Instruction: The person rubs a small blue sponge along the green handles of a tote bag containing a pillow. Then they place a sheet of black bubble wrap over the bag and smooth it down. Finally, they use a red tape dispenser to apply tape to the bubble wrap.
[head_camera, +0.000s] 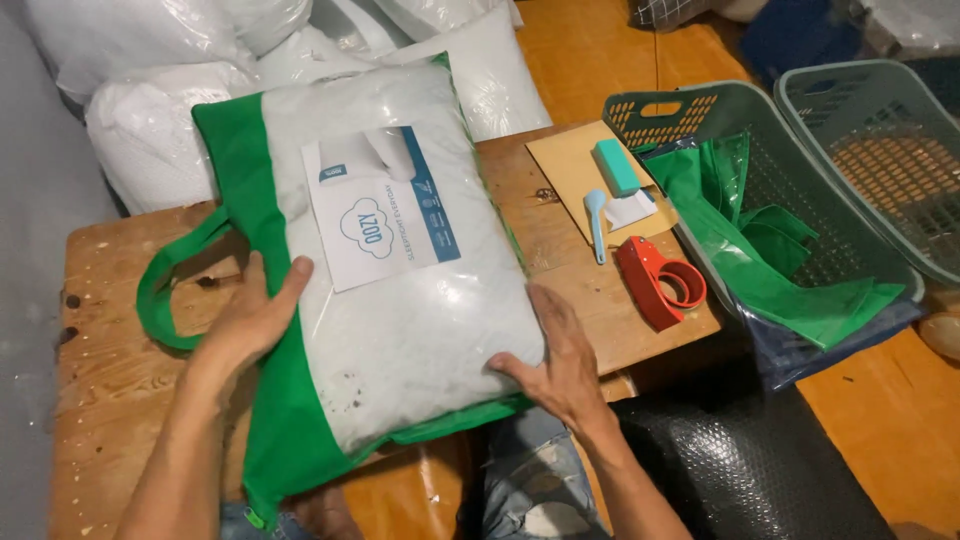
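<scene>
Hands flat and open on bagged pillow (400, 250): left hand (255, 315), right hand (560, 365); wooden bench (110, 380) beneath.

Bare table (110, 330) open left of the bag (390, 290) — right side crowded: tape gun (660, 280), card (580, 170), basket (760, 190).

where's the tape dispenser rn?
Head view, right side: the red tape dispenser lies on the wooden table, between the right hand and the basket.
</scene>
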